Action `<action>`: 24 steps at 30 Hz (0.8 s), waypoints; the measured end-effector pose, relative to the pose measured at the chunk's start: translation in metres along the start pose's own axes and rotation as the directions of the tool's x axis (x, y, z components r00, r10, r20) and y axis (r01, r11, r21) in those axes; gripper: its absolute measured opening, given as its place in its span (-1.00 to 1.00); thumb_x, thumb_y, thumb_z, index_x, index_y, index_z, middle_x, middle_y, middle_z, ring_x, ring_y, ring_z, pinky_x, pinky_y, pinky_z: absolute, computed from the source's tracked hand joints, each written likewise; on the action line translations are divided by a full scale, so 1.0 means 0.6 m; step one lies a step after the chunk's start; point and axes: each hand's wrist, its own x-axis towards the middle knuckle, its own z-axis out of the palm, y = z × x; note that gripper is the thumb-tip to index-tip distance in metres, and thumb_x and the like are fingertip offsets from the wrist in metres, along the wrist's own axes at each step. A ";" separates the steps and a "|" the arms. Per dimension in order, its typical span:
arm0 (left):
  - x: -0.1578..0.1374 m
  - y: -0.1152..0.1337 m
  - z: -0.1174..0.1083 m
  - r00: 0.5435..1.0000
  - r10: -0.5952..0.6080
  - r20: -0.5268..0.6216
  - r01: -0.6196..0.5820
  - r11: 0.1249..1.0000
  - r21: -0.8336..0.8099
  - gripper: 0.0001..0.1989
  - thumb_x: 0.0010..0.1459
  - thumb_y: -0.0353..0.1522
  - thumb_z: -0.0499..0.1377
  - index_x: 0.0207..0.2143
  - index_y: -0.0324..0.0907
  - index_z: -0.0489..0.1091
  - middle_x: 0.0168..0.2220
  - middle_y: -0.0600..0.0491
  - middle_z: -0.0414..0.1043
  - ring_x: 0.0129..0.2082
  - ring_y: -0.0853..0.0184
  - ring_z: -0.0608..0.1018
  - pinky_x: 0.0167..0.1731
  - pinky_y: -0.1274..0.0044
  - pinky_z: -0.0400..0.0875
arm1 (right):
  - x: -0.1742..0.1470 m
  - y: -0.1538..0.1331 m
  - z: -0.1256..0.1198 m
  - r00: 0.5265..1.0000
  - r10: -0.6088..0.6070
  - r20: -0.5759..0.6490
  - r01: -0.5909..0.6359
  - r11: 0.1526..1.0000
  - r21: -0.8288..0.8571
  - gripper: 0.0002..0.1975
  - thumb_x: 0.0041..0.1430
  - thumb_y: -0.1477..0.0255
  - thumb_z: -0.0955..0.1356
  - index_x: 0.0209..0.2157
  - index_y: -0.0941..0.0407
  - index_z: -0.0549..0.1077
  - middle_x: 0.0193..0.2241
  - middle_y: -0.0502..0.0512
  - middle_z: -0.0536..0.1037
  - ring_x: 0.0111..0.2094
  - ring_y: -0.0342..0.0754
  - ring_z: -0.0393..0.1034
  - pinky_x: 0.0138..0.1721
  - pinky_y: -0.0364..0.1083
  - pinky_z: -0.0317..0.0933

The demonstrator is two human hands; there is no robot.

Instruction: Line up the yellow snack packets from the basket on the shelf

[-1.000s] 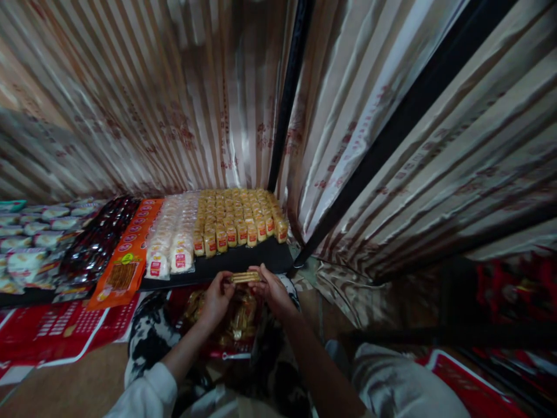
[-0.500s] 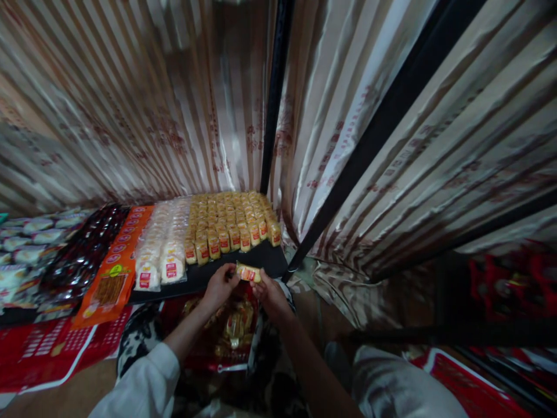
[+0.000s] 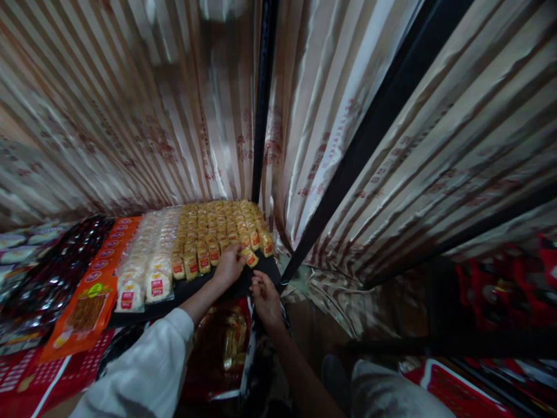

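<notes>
My left hand (image 3: 230, 268) pinches a small wrapped snack cake (image 3: 249, 257) with a red label. The cake is tilted at the front edge of a block of matching yellow cakes (image 3: 209, 232), standing in close rows on a black shelf (image 3: 195, 285). Just below and to the right of it is my right hand (image 3: 265, 297), apart from the cake, loosely curled with nothing visible in it. Under my forearms, a red bag (image 3: 217, 342) holds more gold-wrapped pieces (image 3: 235, 339), partly hidden by my left sleeve.
Left of the cakes lie white-wrapped round cakes (image 3: 159, 281), an orange snack packet (image 3: 89, 299) and dark shiny packets (image 3: 56, 273). A striped curtain (image 3: 174, 116) hangs behind. A black slanted post (image 3: 348, 168) stands to the right, near red packages (image 3: 500, 284).
The snack cake has moved from between both hands up to the front row of cakes, in my left hand. My right hand has let go of it. The view has shifted slightly.
</notes>
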 end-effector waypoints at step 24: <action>0.086 0.031 0.058 0.998 0.029 0.055 -0.043 0.962 0.271 -0.69 0.11 -0.49 -0.02 -0.07 -0.26 0.24 -0.04 -0.16 0.22 -0.23 0.29 0.46 -0.24 0.49 0.36 | 0.106 0.036 0.019 0.924 -0.381 -0.025 0.332 0.836 -0.437 -0.44 0.04 0.62 0.13 0.11 0.11 0.26 -0.04 0.21 0.34 0.00 -0.01 0.26 0.05 -0.02 0.17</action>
